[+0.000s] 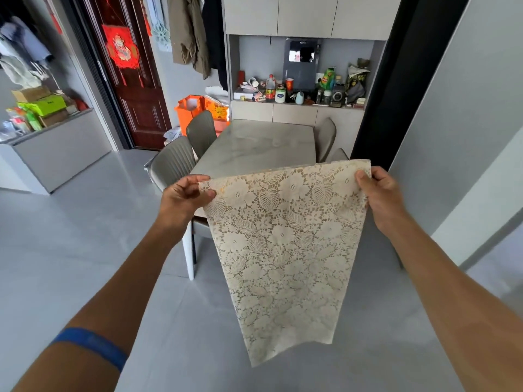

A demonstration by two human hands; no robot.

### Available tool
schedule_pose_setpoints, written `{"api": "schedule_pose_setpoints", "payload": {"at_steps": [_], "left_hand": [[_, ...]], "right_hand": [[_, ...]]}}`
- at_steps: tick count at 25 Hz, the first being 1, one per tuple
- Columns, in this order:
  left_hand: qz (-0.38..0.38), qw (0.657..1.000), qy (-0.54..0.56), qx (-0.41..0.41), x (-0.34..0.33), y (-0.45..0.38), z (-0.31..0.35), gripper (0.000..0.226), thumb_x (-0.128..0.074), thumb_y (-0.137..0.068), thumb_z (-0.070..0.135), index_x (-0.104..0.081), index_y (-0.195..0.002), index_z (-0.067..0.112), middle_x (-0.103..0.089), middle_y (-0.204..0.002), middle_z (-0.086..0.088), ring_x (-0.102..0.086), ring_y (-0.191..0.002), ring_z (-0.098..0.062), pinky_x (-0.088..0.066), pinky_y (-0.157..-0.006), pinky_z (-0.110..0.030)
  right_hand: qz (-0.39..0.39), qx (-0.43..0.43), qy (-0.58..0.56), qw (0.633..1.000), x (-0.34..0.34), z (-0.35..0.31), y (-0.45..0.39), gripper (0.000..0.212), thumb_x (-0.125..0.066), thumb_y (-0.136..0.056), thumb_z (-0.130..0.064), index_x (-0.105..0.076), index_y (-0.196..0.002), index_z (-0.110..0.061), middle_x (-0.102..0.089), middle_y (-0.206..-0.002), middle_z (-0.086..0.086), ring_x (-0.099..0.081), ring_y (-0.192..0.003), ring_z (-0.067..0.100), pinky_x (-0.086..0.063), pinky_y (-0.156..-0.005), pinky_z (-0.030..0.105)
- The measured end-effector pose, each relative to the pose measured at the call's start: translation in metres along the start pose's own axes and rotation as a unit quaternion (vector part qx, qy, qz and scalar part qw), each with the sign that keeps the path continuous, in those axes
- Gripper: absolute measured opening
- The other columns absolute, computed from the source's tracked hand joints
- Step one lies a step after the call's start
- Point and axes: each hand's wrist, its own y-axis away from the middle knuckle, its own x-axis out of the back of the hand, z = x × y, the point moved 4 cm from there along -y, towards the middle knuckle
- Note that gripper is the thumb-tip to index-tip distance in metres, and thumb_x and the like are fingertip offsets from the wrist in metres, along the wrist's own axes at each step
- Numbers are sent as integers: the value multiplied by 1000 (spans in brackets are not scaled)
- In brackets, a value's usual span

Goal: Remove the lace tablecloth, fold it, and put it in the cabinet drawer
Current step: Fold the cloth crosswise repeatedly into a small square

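From the head camera, we have the lace tablecloth [285,250] off the table [254,148] and hanging in the air in front of us, its lower end dangling free above the grey floor [85,250]. Our left hand [184,196] pinches the upper left corner between thumb and curled fingers; our right hand [379,193] grasps the upper right corner the same way, thumb over the front of the cloth. The top edge is stretched fairly taut between the two hands, and the cloth narrows downward, seemingly already doubled, though we cannot tell how many layers there are.

We judge that removal is done, since the marble tabletop lies bare, and that we are in the folding step. The next move likely calls for bringing the two held corners together, or lowering the cloth onto the table to halve it again, keeping the edges aligned so the open lace does not snag or bunch.

Beyond the table stands the wall cabinet [300,111], with a cluttered niche of bottles and jars above its lower fronts. We cannot make out which front is the drawer, and all look closed.
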Motion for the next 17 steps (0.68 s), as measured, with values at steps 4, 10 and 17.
{"api": "schedule_pose_setpoints", "payload": {"at_steps": [4, 10, 17], "left_hand": [[-79, 984, -148, 54, 19, -12, -1, 38, -70, -82, -7, -67, -118, 4, -66, -89, -8, -66, -74, -5, -54, -71, -13], [34, 984, -151, 88, 57, -49, -12, 8, -70, -86, 6, -73, -93, 8, -67, -77, -2, -61, -59, -3, -50, -52, -15], [43, 996, 55, 58, 67, -131, -2, 15, -69, -87, 6, -65, -101, 4, -70, -91, -7, -68, -87, -21, -60, -66, -23]], "right_hand": [[-15, -11, 19, 1000, -13, 16, 13, 6, -66, -92, -23, -71, -96, -23, -78, -87, -4, -75, -81, 12, -58, -62, 21], [-36, 18, 89, 995, -51, 0, -1, 9, -73, -87, -20, -77, -91, -25, -79, -90, 0, -76, -83, 13, -56, -62, 17], [28, 10, 98, 995, -87, -9, -63, 14, -80, -78, -20, -80, -92, -18, -79, -88, -2, -75, -84, 10, -58, -75, 21]]}}
